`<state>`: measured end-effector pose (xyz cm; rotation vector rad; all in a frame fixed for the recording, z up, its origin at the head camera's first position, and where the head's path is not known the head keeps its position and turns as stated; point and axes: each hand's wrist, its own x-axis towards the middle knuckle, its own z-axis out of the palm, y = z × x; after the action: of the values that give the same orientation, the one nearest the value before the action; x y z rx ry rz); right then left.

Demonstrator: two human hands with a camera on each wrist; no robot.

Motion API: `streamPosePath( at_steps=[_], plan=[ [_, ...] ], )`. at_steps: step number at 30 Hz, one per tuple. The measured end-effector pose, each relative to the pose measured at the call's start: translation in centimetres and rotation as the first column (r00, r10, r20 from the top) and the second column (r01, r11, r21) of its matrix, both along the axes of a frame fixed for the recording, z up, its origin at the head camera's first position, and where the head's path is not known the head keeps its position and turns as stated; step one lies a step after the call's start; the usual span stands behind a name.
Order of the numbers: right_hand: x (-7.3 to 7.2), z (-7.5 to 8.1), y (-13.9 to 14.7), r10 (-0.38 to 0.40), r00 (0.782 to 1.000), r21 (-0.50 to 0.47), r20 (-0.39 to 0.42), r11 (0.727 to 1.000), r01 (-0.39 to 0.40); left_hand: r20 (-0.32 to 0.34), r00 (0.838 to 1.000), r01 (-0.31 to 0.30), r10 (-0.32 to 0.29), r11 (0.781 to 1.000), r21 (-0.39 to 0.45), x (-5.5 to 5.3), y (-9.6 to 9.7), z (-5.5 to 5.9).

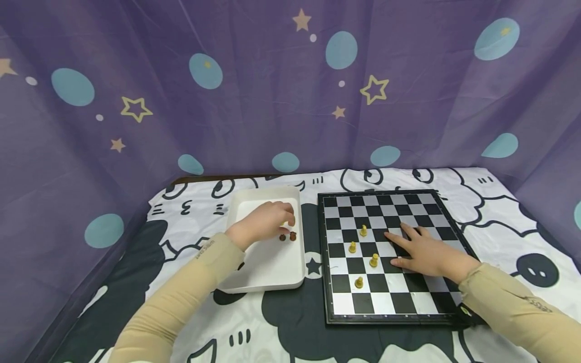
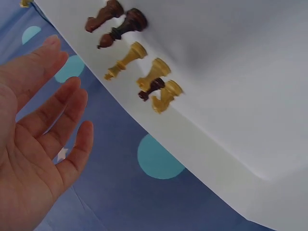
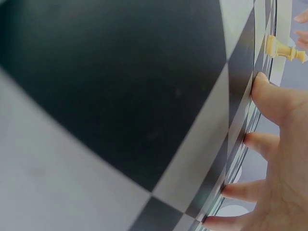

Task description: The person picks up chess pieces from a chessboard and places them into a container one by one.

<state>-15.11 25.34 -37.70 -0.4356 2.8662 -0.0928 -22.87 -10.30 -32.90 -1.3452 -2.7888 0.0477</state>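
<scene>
My left hand is over the white tray, its fingers apart and slightly bent. Nothing shows between them in the left wrist view. Near those fingertips, dark brown chess pieces and yellow chess pieces stand in the tray close to its far wall. On the black-and-white chessboard, my right hand rests with its fingers spread and the fingertips down on the squares. Several yellow chess pieces stand upright left of that hand, one of them beyond the thumb in the right wrist view.
The tray and chessboard lie side by side on a patterned cloth, with a narrow strip of cloth between them. A purple curtain hangs behind. The board has a raised black frame.
</scene>
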Motion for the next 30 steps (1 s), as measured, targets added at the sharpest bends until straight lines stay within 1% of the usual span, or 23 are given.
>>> streamPosePath(
  at_steps=[7,12,15,24,30],
  plan=[
    [0.1,0.1,0.0,0.005,1.000,-0.007,-0.004,1.000,-0.005,0.004,1.000,0.013,-0.013,1.000,-0.003,0.4,1.1,0.4],
    [0.2,0.2,-0.1,0.005,1.000,-0.009,-0.003,1.000,-0.005,0.026,0.999,0.018,-0.018,1.000,0.001,0.6,1.9,0.5],
    [0.1,0.2,-0.1,0.001,1.000,-0.011,0.000,1.000,-0.001,0.030,0.999,0.035,-0.035,0.999,0.010,0.7,2.4,0.5],
    [0.2,0.2,-0.1,0.002,1.000,-0.008,0.009,1.000,-0.002,0.007,0.997,0.077,-0.077,0.997,0.006,1.0,4.0,0.5],
    [0.1,0.3,-0.1,-0.001,1.000,-0.009,0.010,1.000,0.001,0.007,0.994,0.113,-0.113,0.993,0.026,1.3,5.3,0.6]
  ],
)
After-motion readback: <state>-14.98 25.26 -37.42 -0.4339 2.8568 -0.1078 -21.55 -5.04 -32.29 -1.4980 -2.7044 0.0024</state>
